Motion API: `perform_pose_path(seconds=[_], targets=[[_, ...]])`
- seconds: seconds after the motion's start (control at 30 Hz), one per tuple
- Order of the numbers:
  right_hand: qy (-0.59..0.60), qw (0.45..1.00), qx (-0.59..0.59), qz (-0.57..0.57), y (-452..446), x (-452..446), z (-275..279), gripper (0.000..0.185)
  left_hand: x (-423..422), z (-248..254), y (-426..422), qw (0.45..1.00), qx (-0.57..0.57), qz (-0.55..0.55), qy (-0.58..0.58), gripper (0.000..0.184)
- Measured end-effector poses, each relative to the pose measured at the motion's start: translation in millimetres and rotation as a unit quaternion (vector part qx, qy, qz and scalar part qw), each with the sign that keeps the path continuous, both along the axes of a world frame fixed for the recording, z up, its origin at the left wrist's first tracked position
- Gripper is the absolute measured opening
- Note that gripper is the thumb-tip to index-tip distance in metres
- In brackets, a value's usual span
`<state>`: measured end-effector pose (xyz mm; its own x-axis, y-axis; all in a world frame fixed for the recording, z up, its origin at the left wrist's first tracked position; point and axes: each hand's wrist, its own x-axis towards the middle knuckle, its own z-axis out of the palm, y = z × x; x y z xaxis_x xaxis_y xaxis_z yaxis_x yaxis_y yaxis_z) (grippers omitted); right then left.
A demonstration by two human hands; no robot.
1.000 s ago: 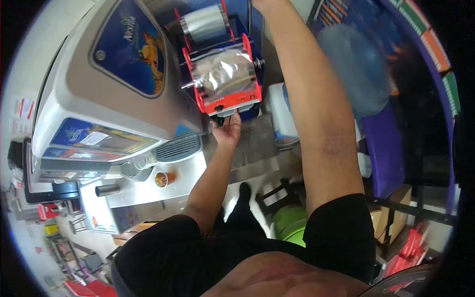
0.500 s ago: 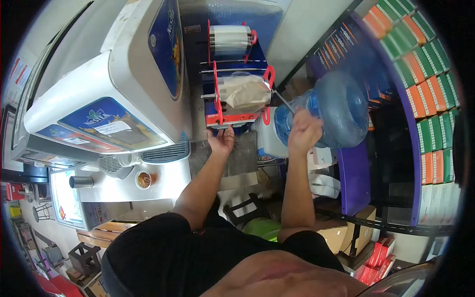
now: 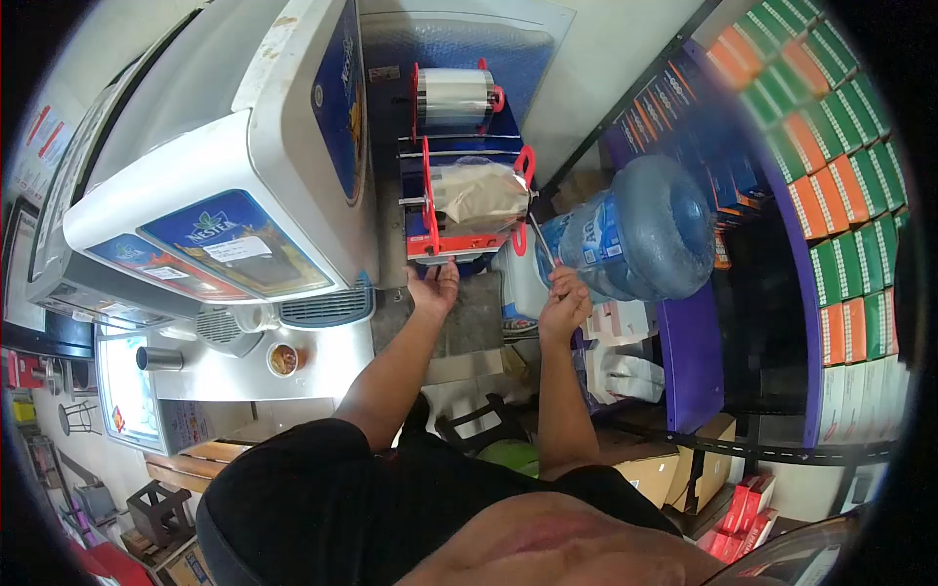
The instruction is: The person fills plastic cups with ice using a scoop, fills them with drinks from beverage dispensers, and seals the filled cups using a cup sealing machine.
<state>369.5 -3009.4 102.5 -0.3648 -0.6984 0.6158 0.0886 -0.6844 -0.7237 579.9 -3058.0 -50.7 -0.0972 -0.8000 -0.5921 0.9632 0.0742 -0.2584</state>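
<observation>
A cup sealing machine (image 3: 479, 242) with a red front panel stands in the upper middle, a roll of clear film (image 3: 476, 195) between its red side plates and a second roll (image 3: 455, 100) behind. My left hand (image 3: 434, 289) is palm up with fingers apart, its fingertips at the machine's lower front edge. My right hand (image 3: 565, 305) is closed round the end of a metal lever (image 3: 540, 240) that slants down from the machine's right side. Just right of that hand lies a large blue water bottle (image 3: 650, 234) on its side.
A white drinks dispenser (image 3: 186, 176) is on the left. Below it, a cup with an orange-brown drink (image 3: 283, 359) and a metal cup (image 3: 159, 358) stand on the white counter (image 3: 225, 381). Purple shelving (image 3: 692, 361) and stacked green and orange boxes (image 3: 842, 234) are at right.
My right arm has come down from above the machine with the lever, which now points lower. My left hand has stayed at the machine's front edge. The camera view has shifted.
</observation>
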Motion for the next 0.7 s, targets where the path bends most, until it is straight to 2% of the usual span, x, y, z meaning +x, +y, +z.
perform_pose_path(seconds=[0.17, 0.23, 0.33, 0.4, 0.43, 0.53, 0.63, 0.67, 0.7], targets=[[-0.028, 0.999, 0.006, -0.02, -2.6, 7.5, 2.1, 0.05, 4.7, -8.1, 2.3, 1.0, -0.014, -0.015, -0.012, 0.103], [-0.059, 0.998, -0.001, -0.021, -5.7, 16.8, 17.2, 0.051, 5.8, -2.7, -0.4, 1.0, 0.013, -0.017, -0.008, 0.103], [-0.105, 0.994, -0.014, -0.018, -24.0, 18.7, 57.2, 0.05, 5.4, -1.9, -0.3, 1.0, -0.007, -0.02, -0.016, 0.103], [-0.101, 0.995, 0.007, -0.018, -48.2, 25.7, 113.4, 0.049, 4.3, 1.0, -1.2, 1.0, -0.001, -0.019, -0.016, 0.104], [-0.082, 0.996, 0.036, -0.021, -65.9, 31.7, 150.2, 0.05, 4.1, 3.0, -0.5, 1.0, 0.004, -0.02, -0.016, 0.105], [-0.036, 0.996, 0.017, 0.079, -154.0, 33.6, 210.7, 0.039, 1.3, 10.1, -0.1, 0.998, 0.022, -0.022, -0.047, 0.107], [-0.054, 0.987, 0.036, 0.149, -244.9, 44.8, 236.4, 0.035, 3.8, 11.7, -3.1, 0.998, 0.027, -0.029, -0.052, 0.11], [-0.041, 0.983, 0.073, 0.166, -268.2, 45.5, 238.9, 0.029, 3.8, 10.2, -1.7, 0.998, 0.023, -0.036, -0.041, 0.11], [-0.029, 0.976, 0.113, 0.182, -289.7, 44.7, 238.1, 0.03, 3.7, 5.5, 1.0, 0.998, 0.027, -0.035, -0.043, 0.11]])
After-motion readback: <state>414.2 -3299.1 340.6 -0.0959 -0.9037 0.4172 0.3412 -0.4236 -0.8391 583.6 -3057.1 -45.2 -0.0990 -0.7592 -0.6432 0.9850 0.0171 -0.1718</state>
